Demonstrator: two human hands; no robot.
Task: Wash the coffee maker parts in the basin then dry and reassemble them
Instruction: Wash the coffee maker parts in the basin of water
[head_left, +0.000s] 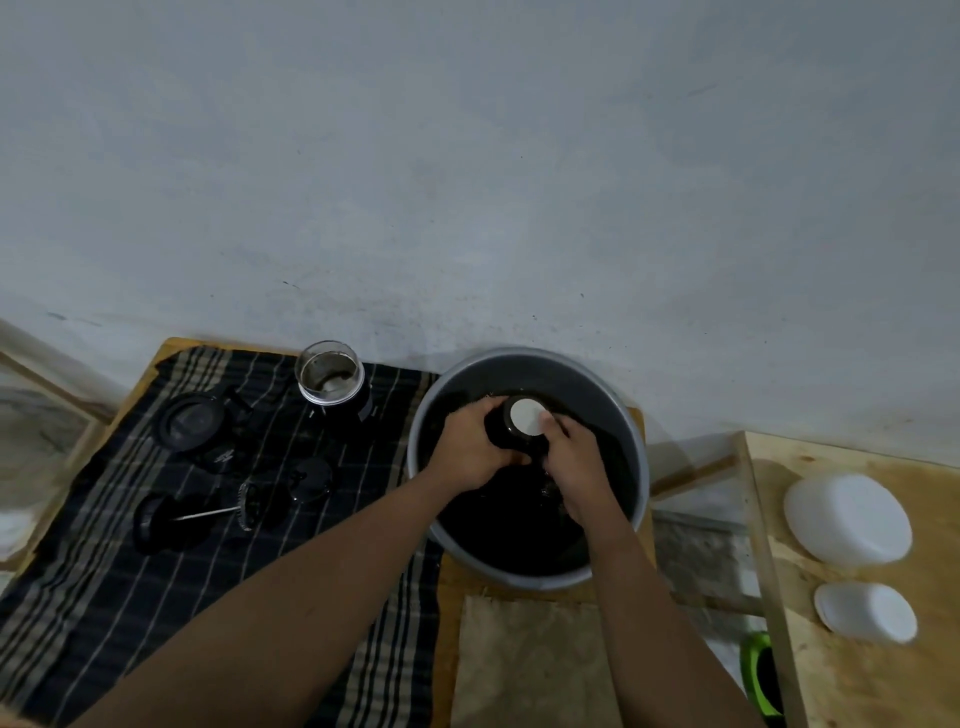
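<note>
A round grey basin (618, 400) of dark water stands at the back of the wooden table. Over it I hold a black cylindrical coffee maker part (506, 434) with a white round end (525, 417). My left hand (470, 449) wraps its left side. My right hand (576, 465) grips its right side, thumb on the white end. On the dark striped cloth (156, 587) to the left lie a glass beaker (330, 376), a black lid (189, 422), a plunger with a metal rod (208, 514) and a small black cap (310, 479).
A beige cloth (524, 660) lies in front of the basin. On a wooden surface at the right sit two upturned white bowls (847, 517) (865, 613). A green and black object (761, 673) shows below them. A grey wall rises behind the table.
</note>
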